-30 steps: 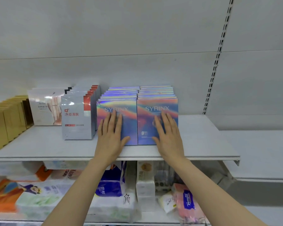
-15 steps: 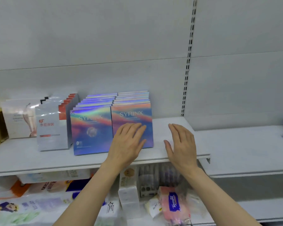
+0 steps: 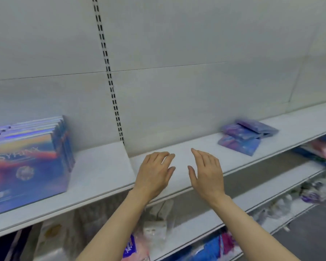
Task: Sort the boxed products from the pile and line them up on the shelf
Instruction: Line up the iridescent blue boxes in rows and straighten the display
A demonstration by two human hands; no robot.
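Note:
A row of iridescent blue-and-orange boxes (image 3: 28,166) stands upright at the left end of the white shelf (image 3: 102,178). On the adjoining shelf section to the right lies a loose pile of purple-blue boxes (image 3: 247,137), flat and overlapping. My left hand (image 3: 154,172) and my right hand (image 3: 207,172) hover side by side above the shelf's front edge, between the row and the pile. Both hands are empty with fingers stretched forward, and neither touches a box.
A slotted upright rail (image 3: 109,76) runs down the back wall where the two shelf sections meet. Lower shelves (image 3: 196,228) hold blurred packets and tissue packs. Dark floor (image 3: 318,228) shows at the bottom right.
The view has swung right. Both hands left the front faces of the standing boxes and moved right over bare shelf. The loose pile has come into view.

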